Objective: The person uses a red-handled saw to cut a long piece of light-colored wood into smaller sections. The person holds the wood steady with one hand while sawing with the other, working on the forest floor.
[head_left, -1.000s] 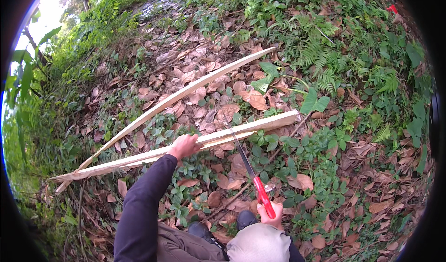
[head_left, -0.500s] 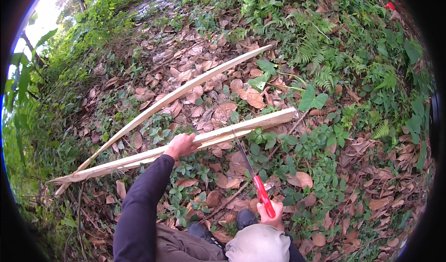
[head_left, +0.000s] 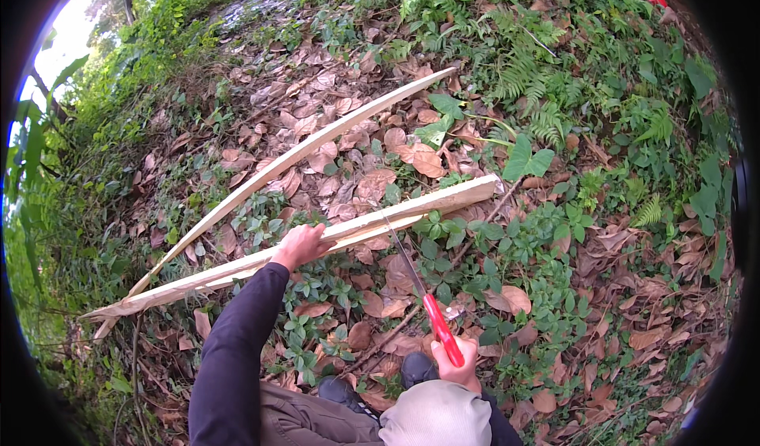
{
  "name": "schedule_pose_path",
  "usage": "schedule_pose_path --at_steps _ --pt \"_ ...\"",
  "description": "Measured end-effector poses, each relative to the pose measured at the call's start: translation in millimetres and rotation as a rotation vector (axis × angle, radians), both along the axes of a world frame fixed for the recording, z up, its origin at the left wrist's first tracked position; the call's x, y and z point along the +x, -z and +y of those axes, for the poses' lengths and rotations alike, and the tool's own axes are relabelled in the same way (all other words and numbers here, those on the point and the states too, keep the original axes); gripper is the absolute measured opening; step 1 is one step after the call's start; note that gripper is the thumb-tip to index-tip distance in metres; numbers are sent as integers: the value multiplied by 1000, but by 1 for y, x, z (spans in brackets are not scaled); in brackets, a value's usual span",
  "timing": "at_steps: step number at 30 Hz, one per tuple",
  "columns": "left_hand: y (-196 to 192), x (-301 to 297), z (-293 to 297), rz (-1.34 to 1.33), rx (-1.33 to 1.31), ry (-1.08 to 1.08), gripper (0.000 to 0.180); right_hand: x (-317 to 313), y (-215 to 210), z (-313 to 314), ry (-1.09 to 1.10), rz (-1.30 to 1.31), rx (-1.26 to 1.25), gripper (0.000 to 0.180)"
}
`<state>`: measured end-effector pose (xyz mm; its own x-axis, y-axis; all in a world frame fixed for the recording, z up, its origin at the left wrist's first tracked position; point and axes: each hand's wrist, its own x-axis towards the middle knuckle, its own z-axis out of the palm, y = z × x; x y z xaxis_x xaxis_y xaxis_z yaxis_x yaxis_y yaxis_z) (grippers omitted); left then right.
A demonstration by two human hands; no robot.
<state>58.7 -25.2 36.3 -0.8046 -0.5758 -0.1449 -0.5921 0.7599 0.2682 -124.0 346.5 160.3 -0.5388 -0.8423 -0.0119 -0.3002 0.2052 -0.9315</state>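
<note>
A long pale split-wood pole (head_left: 237, 265) slants from the lower left to the middle right, cracked lengthwise along its near side. My left hand (head_left: 298, 246) is closed over it near its middle, palm down. To the right of that hand, the narrow dark blade of a red-handled saw (head_left: 437, 319) reaches to the pole, its tip end against the wood; its teeth are too small to make out. The handle is wrapped by my right hand (head_left: 457, 364), low and close to my body. Beyond lies a second, thinner curved wood strip (head_left: 293, 157), crossing under the pole at the left end.
Brown dry leaves (head_left: 372, 185) and low green plants (head_left: 522, 248) cover the ground. Ferns (head_left: 546, 117) grow at the far right. My dark shoes (head_left: 417, 369) stand below, beside a pale rounded cloth shape (head_left: 435, 416). A small red thing (head_left: 658, 0) shows far right.
The whole view has shifted slightly. Against the pole, the saw has slid a little toward me and to the left. My left hand keeps its grip.
</note>
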Motion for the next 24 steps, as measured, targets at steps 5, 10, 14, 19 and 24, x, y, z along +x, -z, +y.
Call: schedule_pose_path --at_steps 5,10,14,19,24 --pt "-1 0 1 10 -6 3 51 -1 2 2 -7 -8 2 28" --pt "1 2 0 44 -1 -1 51 -1 6 1 11 -21 17 28" --pt "2 3 0 38 11 13 51 0 9 8 24 -32 32 29" --pt "-3 -2 4 12 29 9 47 -3 8 6 44 -65 44 30" --pt "-9 0 3 -3 53 15 47 -7 7 -17 7 17 37 29"
